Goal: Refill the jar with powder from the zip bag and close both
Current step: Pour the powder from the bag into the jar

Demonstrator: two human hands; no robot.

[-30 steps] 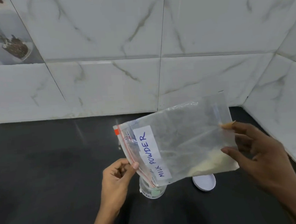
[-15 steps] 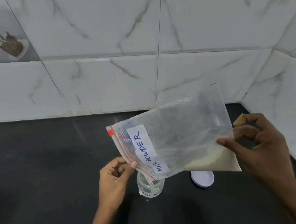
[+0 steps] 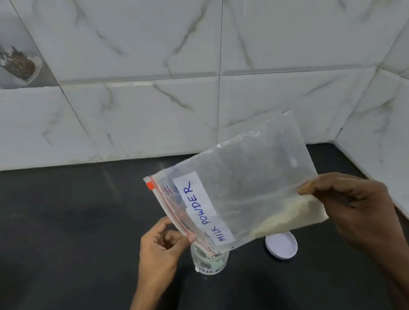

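Note:
A clear zip bag [image 3: 246,183] labelled MILK POWDER is held tilted above the counter, its red zip mouth pointing down-left over a small clear jar [image 3: 210,262]. Pale powder lies in the bag's lower right corner. My left hand [image 3: 161,248] pinches the zip edge just above the jar's mouth. My right hand [image 3: 355,208] pinches the bag's bottom edge and holds that end higher. The jar stands upright without its lid, its top hidden behind the bag. The white lid [image 3: 281,245] lies flat on the counter right of the jar.
The dark counter [image 3: 60,235] runs left and toward me. White marble-tiled walls [image 3: 147,98] close the back and the right side, meeting in a corner at the far right.
My right hand has closed its thumb and fingers back onto the bag's bottom edge. The bag's mouth stays over the jar while the powder remains in the lower corner.

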